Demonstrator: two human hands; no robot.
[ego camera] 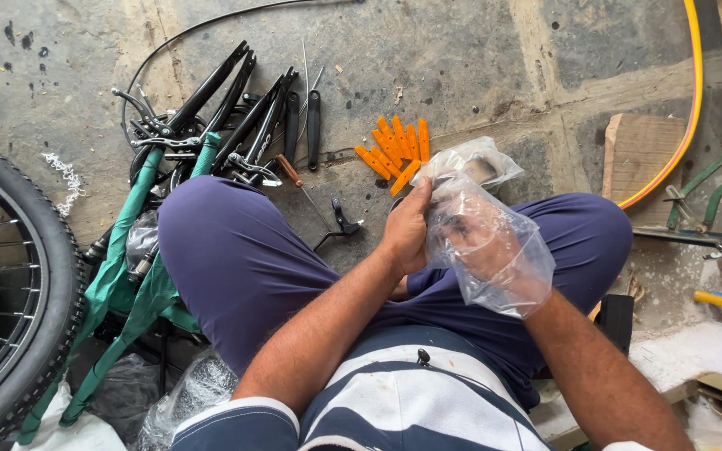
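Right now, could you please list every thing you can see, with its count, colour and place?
Plastic bag: one, clear, between both hands above the lap.
Tyre levers: a pile, orange, on the floor ahead of the knees.
Bicycle parts: a heap, black, on the floor upper left.
Wrapped frame tubes: several, green wrap, left of the left knee.
Bicycle wheel: one, black tyre, far left.
Screwdriver: one, brown handle, by the left knee.
Wooden block: one, tan, upper right.
Hose: one, yellow, upper right.
Left hand: grips the bag's mouth.
Right hand: inside the bag.
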